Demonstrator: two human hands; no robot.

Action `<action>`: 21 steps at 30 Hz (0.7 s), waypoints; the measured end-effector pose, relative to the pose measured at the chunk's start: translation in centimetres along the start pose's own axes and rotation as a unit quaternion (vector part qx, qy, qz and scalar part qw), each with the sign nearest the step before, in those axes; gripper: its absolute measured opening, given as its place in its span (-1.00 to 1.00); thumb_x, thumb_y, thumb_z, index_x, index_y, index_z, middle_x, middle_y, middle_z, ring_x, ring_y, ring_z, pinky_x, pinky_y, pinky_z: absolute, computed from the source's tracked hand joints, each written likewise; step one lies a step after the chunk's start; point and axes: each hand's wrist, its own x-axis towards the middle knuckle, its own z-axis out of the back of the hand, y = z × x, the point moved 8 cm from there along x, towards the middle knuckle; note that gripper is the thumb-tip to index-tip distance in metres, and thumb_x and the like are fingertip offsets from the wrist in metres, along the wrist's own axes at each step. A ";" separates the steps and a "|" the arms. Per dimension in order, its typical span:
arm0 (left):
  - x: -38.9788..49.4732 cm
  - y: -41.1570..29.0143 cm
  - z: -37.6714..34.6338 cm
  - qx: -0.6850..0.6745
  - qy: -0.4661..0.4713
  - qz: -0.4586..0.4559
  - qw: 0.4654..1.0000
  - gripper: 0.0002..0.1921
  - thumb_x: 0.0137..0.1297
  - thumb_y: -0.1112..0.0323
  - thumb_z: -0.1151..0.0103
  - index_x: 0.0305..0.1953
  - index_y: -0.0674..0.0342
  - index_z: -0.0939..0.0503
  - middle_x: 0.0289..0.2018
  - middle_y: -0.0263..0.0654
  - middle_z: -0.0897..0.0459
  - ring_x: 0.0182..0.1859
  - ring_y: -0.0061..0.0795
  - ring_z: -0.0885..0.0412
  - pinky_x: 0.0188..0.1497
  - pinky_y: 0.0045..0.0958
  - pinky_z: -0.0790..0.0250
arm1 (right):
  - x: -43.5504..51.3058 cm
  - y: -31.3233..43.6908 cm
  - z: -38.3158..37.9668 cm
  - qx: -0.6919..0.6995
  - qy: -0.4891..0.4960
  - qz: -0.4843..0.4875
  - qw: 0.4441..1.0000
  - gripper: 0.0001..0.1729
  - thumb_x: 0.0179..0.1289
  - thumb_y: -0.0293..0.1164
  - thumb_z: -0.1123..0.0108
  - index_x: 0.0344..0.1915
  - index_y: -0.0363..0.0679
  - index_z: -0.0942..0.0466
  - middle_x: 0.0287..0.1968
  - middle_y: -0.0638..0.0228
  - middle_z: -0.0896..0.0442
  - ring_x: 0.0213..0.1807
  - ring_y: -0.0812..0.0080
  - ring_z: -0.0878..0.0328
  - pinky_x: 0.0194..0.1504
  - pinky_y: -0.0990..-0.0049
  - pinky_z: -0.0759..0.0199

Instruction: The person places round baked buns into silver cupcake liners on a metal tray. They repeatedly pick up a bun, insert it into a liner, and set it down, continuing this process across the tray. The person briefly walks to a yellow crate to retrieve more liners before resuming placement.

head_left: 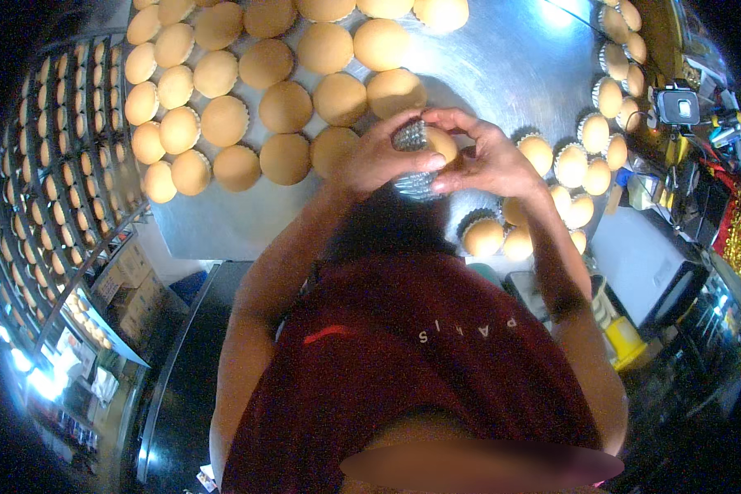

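Both hands meet over the metal work table [216,228]. My left hand [386,154] grips shiny fluted metal cake moulds [415,185], which look stacked; part of them is hidden behind the thumb. My right hand [494,154] holds a small round golden cake [441,144] by its edge, close against the moulds. Whether the cake is still inside a mould cannot be told. Rows of small round cakes [285,159] lie on the table to the left and beyond my left hand. Further small cakes [483,237], some with fluted metal around them, lie near my right forearm.
A tall rack [68,185] with many cakes stands at the left, cardboard boxes [133,265] beneath it. More cakes [609,97] line the table's right side. Beyond are a small camera-like device [678,108], a grey-topped box [639,259] and a yellow object [623,343].
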 end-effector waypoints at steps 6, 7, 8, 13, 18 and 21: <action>0.3 -0.7 1.5 0.055 0.005 0.056 0.997 -0.13 0.13 0.18 -0.59 0.43 0.23 -0.37 0.11 -0.22 -0.66 0.15 -0.38 -0.62 0.24 -0.35 -0.47 | 0.5 0.9 0.2 -0.027 -0.025 0.030 0.999 0.03 -0.10 -0.49 -0.74 0.43 -0.19 -0.43 0.30 0.28 -0.45 0.28 0.39 -0.51 0.16 0.39 -0.64; 0.3 -1.4 1.8 0.083 -0.018 0.057 0.995 -0.19 0.12 0.14 -0.59 0.35 0.26 -0.44 0.08 -0.22 -0.67 0.12 -0.40 -0.63 0.21 -0.36 -0.48 | 0.6 0.7 0.4 -0.013 -0.033 0.019 0.999 0.02 -0.11 -0.48 -0.75 0.41 -0.19 -0.45 0.28 0.30 -0.46 0.27 0.40 -0.51 0.15 0.40 -0.63; 0.1 -2.4 1.8 0.112 -0.040 0.058 0.991 -0.25 0.10 0.10 -0.60 0.27 0.28 -0.50 0.04 -0.22 -0.69 0.08 -0.41 -0.65 0.18 -0.37 -0.49 | 0.8 0.7 0.4 -0.009 -0.034 0.029 0.999 0.02 -0.12 -0.47 -0.75 0.41 -0.19 -0.46 0.26 0.31 -0.47 0.27 0.40 -0.51 0.18 0.39 -0.62; 0.4 -2.3 2.5 0.109 -0.113 0.015 0.987 -0.25 0.05 -0.01 -0.63 0.19 0.29 -0.56 0.00 -0.22 -0.70 0.03 -0.42 -0.66 0.15 -0.38 -0.50 | 2.0 0.7 1.4 0.008 -0.026 0.086 0.996 -0.02 -0.15 -0.42 -0.76 0.35 -0.18 -0.52 0.22 0.32 -0.48 0.27 0.36 -0.51 0.30 0.32 -0.50; 0.8 -2.6 3.2 0.067 -0.154 -0.021 0.986 -0.26 0.04 0.06 -0.66 0.20 0.24 -0.55 0.01 -0.24 -0.69 0.03 -0.47 -0.66 0.14 -0.40 -0.52 | 3.0 0.5 3.8 0.018 -0.064 0.154 0.986 -0.15 -0.02 -0.35 -0.67 0.29 -0.19 -0.47 0.28 0.29 -0.53 0.30 0.34 -0.52 0.37 0.29 -0.41; 0.8 -4.5 3.9 0.064 -0.151 -0.090 0.982 -0.23 0.04 0.12 -0.67 0.25 0.23 -0.50 0.04 -0.26 -0.68 0.05 -0.49 -0.65 0.15 -0.40 -0.53 | 4.9 -1.1 7.6 0.030 -0.166 0.117 0.979 -0.24 0.09 -0.28 -0.60 0.27 -0.15 -0.46 0.20 0.24 -0.62 0.16 0.34 -0.62 0.20 0.39 -0.54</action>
